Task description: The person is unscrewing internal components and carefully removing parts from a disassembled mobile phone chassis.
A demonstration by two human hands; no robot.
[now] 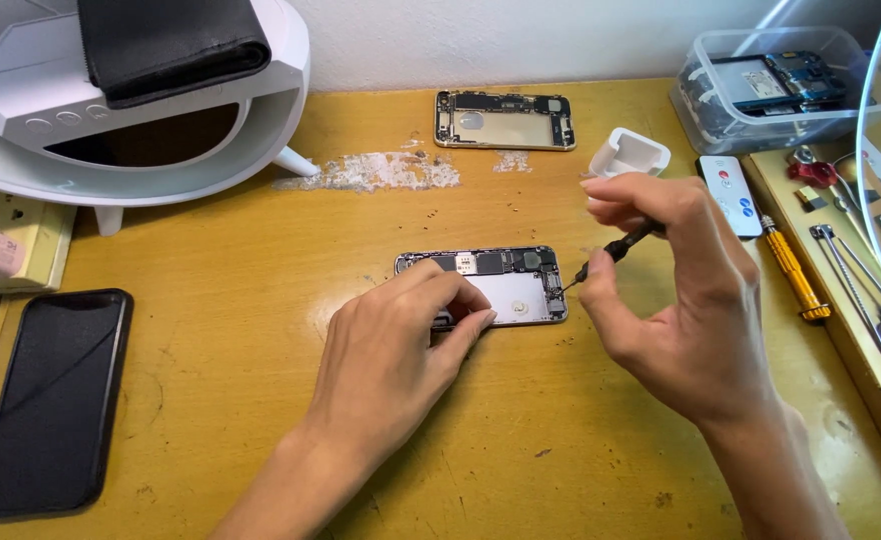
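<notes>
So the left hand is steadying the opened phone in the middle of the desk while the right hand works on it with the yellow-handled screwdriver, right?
Not quite. The head view shows the right hand holding a thin black screwdriver; the yellow-handled screwdriver lies unused at the right. The left hand does steady the opened phone.

scuffed wooden table (261, 400), glossy black phone (56, 400)
</notes>
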